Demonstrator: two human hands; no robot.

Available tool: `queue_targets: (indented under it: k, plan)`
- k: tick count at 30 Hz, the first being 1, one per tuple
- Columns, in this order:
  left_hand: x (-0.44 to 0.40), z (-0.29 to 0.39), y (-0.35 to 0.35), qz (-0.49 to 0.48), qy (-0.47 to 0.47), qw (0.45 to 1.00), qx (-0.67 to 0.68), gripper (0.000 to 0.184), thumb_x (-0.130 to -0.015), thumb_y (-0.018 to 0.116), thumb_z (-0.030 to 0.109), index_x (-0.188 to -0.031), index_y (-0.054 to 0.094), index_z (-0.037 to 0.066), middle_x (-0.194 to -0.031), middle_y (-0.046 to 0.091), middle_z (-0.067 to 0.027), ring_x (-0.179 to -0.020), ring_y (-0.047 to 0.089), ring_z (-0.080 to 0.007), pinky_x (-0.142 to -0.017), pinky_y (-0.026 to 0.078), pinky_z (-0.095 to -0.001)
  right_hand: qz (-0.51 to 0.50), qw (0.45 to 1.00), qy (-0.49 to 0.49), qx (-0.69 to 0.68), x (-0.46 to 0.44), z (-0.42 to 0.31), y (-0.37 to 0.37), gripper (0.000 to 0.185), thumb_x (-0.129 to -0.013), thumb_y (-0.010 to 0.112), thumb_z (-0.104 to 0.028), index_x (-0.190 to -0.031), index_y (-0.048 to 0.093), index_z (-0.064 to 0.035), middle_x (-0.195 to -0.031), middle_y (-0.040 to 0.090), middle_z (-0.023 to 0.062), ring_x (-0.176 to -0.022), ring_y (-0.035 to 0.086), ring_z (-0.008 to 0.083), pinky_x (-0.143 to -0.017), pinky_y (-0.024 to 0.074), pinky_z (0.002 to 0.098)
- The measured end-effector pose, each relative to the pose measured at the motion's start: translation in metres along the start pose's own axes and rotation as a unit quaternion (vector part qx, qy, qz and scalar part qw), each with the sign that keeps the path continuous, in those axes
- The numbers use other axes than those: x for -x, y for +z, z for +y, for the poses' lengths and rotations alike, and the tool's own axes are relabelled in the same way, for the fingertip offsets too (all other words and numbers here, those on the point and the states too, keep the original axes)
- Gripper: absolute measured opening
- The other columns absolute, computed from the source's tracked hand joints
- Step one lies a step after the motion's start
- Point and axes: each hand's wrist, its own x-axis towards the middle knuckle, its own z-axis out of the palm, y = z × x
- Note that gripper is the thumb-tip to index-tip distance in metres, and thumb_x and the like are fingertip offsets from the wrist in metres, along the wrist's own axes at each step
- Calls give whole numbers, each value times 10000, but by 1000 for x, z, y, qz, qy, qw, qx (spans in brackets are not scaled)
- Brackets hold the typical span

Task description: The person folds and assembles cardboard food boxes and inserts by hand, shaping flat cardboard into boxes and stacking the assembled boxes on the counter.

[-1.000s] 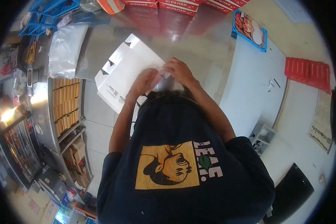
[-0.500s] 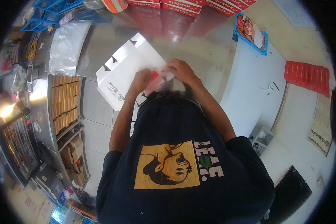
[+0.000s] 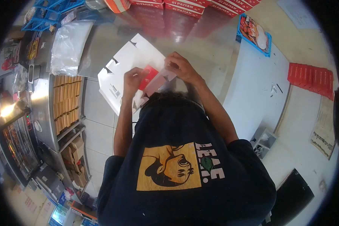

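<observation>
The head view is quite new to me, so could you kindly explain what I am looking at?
Certainly. There is no machine here: a camera worn on a person's head looks forward and down, so their dark shirt fills the lower part, with the arms reaching away.

The left hand is at a red part of a white cardboard piece with notched edges. The right hand is at its other side; how firmly either grips is hard to tell.

Beyond, on the shiny metal counter, stand stacked red boxes, with clear plastic bags to the left.
</observation>
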Motion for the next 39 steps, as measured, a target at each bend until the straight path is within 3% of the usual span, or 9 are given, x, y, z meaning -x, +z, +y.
queue_targets:
  k: [7, 9, 16, 19, 21, 24, 27, 35, 39]
  plan:
    - [0, 59, -9, -48, -85, 993, 65, 167, -879, 627, 35, -947, 771, -15, -834, 724, -53, -742, 621, -107, -690, 509, -249, 69, 984, 84, -140, -12, -38, 9, 164, -840, 778, -56, -964, 683, -7, -826, 625, 70, -682, 591, 110, -607, 477, 286]
    - [-3, 69, -6, -69, -93, 992, 57, 167, -872, 632, 38, -945, 772, -17, -830, 725, -58, -738, 620, -107, -684, 507, -250, 13, 998, -61, -27, -16, -48, 6, 165, -815, 787, -59, -950, 698, -28, -790, 634, 63, -683, 614, 134, -609, 479, 294]
    - [-10, 67, -2, -150, -15, 987, -50, 181, -884, 677, 113, -962, 750, -33, -849, 722, -69, -758, 620, -101, -717, 499, -253, -124, 976, -105, 146, -17, -68, 6, 222, -783, 797, -144, -951, 700, -36, -861, 630, 97, -813, 657, 269, -742, 516, 384]
    - [4, 96, -6, -182, -58, 979, -71, 235, -884, 713, 160, -1027, 731, -26, -890, 727, -71, -805, 645, -135, -771, 507, -271, 45, 997, -27, 55, -11, -74, 14, 250, -821, 778, -232, -969, 709, -43, -916, 634, 94, -900, 650, 320, -809, 513, 429]
    - [19, 107, -16, -215, -51, 970, -100, 295, -870, 738, 179, -1095, 719, -12, -922, 737, -83, -826, 669, -173, -793, 516, -288, -165, 959, 16, 231, -5, -65, 9, 283, -865, 733, -320, -975, 725, -59, -907, 662, 114, -894, 648, 363, -829, 513, 446]
    - [43, 121, -41, -137, 215, 880, -401, 487, -805, 812, 204, -1241, 648, 63, -951, 728, -124, -876, 690, -320, -849, 529, -388, -160, 962, 37, 220, -7, -63, -3, 317, -909, 674, -377, -953, 732, -69, -879, 680, 154, -875, 650, 374, -817, 507, 456]
    - [49, 116, -66, -58, 225, 796, -559, 442, -801, 819, 198, -1194, 665, 69, -917, 717, -132, -857, 686, -344, -827, 529, -433, -110, 970, -4, 215, -14, -80, -19, 335, -938, 628, -385, -912, 725, -65, -847, 685, 182, -845, 652, 383, -798, 498, 480]
    - [55, 166, -46, 17, 151, 946, -288, 165, -834, 739, -2, -994, 711, -27, -819, 658, -156, -636, 662, -281, -611, 525, -352, -143, 954, -4, 264, -20, -123, -20, 327, -938, 623, -361, -910, 710, -47, -840, 663, 213, -844, 631, 403, -793, 473, 503]
    - [70, 182, -35, 7, 246, 914, -321, 207, -822, 728, -33, -1028, 728, -9, -881, 642, -142, -704, 676, -246, -631, 533, -345, -178, 964, -20, 196, -21, -132, -16, 326, -919, 656, -355, -962, 707, -35, -870, 655, 214, -819, 619, 401, -750, 471, 469]
